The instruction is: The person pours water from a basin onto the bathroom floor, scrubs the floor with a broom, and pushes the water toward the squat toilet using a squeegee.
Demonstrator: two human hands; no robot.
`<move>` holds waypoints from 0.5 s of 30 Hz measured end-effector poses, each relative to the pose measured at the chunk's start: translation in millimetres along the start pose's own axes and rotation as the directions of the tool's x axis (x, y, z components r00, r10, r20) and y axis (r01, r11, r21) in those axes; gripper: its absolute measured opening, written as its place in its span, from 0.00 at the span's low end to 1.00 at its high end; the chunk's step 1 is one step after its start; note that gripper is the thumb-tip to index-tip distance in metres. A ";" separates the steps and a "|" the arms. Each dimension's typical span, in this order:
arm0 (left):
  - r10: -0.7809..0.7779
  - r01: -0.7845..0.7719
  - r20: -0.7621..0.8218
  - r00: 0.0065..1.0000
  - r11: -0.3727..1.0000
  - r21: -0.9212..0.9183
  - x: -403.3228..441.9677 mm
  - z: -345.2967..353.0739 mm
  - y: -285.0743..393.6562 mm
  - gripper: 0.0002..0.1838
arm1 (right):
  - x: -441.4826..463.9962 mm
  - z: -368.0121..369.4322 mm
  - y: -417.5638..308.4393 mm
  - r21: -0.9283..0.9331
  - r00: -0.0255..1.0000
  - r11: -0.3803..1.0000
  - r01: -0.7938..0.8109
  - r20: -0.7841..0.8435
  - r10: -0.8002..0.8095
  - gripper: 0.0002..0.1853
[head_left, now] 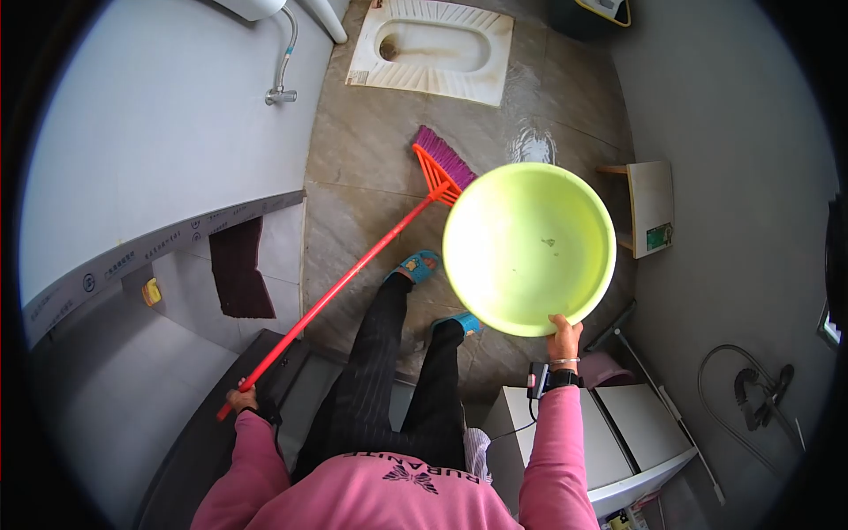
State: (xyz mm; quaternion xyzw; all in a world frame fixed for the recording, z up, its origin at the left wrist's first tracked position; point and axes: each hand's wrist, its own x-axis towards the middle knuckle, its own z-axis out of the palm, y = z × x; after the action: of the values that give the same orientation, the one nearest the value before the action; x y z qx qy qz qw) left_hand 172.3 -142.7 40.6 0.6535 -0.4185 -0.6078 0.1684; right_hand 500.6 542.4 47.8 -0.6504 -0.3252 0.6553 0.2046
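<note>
At the lower left my left hand (241, 397) is closed round the upper end of a red broom handle. The broom (340, 290) slants across the floor, its purple bristles up near the middle of the view. On the right, my right hand (564, 339) grips the near rim of a yellow-green plastic basin (530, 265), thumb over the edge. A few small dark specks lie on the basin's bottom. The basin covers a patch of floor and sits close to the broom head, overlapping its edge in view.
A white squat toilet (437, 49) is set in the tiled floor at the far end. Water glints on the wet floor (533, 141). A small stool (649, 209) stands by the right wall, a dark bin (590, 19) at the top right, and a white cabinet (565, 442) beside my right arm.
</note>
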 end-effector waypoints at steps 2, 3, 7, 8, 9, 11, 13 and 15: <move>0.057 -0.053 -0.098 0.994 0.998 0.037 -1.4 0.9 -3.8 0.16 | 17.5 17.2 11.8 0.015 0.999 1.000 -0.014 0.037 0.014 0.20; 0.033 -0.030 -0.066 0.997 0.999 0.041 9.0 -4.0 -3.0 0.16 | 25.6 27.8 18.4 0.011 1.000 1.000 -0.017 0.026 0.017 0.20; 0.035 -0.032 -0.085 0.996 0.999 0.042 14.1 -9.8 -8.2 0.15 | 67.9 43.8 60.4 -0.082 0.989 0.992 -0.092 -0.124 0.082 0.19; 0.041 -0.038 -0.088 0.995 0.998 0.042 13.7 -11.4 -9.0 0.15 | 74.2 42.1 68.6 -0.105 0.978 0.983 -0.148 -0.166 0.130 0.20; 0.034 -0.030 -0.080 0.996 0.998 0.054 15.9 -12.7 -8.8 0.15 | 74.7 40.6 73.3 -0.106 0.977 0.983 -0.151 -0.167 0.133 0.20; 0.032 -0.027 -0.057 0.998 0.996 0.086 18.9 -16.5 -8.4 0.15 | 66.9 32.0 82.1 0.036 0.931 0.974 -0.223 -0.288 0.224 0.22; 0.026 -0.022 -0.031 0.999 0.992 0.122 20.6 -19.0 -8.9 0.15 | 60.7 12.4 88.9 0.055 0.885 0.960 -0.276 -0.375 0.276 0.23; 0.018 -0.021 0.014 1.000 0.986 0.163 27.0 -23.5 -8.7 0.15 | 52.9 -9.5 94.0 0.070 0.843 0.948 -0.310 -0.440 0.308 0.23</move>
State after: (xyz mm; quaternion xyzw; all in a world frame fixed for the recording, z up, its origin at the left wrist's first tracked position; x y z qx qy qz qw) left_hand 194.8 -164.5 21.5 0.6571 -0.4742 -0.5739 0.1178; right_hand 520.7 514.3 -54.8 -0.8272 -0.1621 0.5124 0.1640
